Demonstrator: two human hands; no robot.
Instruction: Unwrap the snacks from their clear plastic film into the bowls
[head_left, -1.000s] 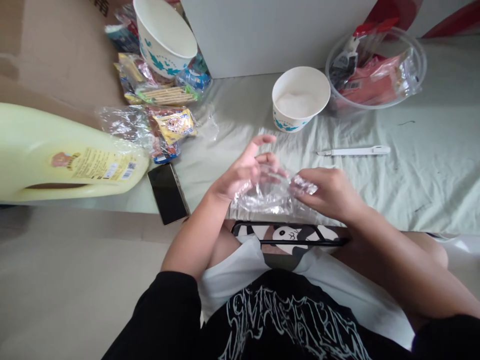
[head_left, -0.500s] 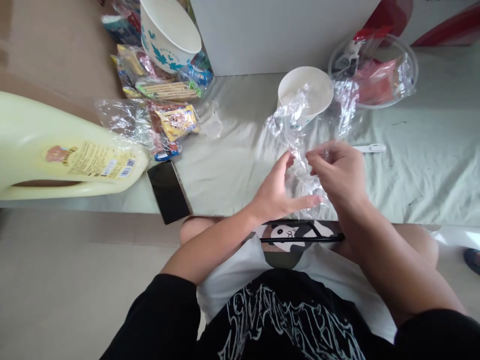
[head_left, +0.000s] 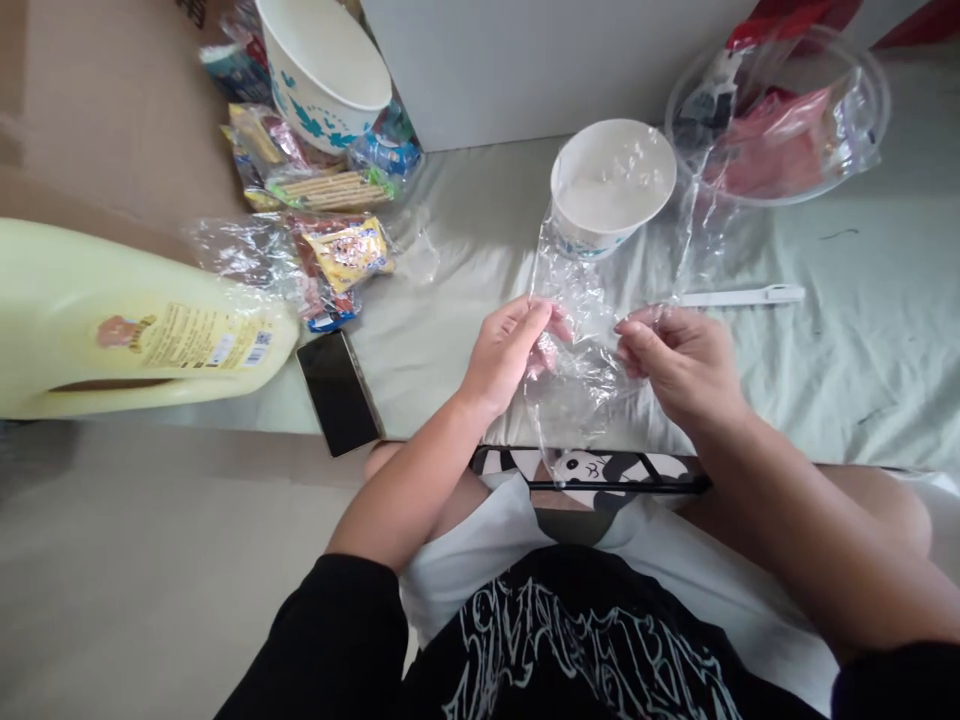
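From the plastic film (head_left: 589, 350) between my left hand (head_left: 501, 358) and right hand (head_left: 684, 365), a paper bowl (head_left: 589, 155) stands at twelve o'clock, a craft knife (head_left: 750, 296) lies past two, snack packets (head_left: 349, 252) at ten, a phone (head_left: 339, 392) near nine.

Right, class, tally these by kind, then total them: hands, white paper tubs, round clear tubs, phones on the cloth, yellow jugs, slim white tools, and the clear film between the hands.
Hands (left hand, right hand): 2
White paper tubs: 2
Round clear tub: 1
Phone: 1
Yellow jug: 1
Slim white tool: 1
Clear film: 1
Total: 9
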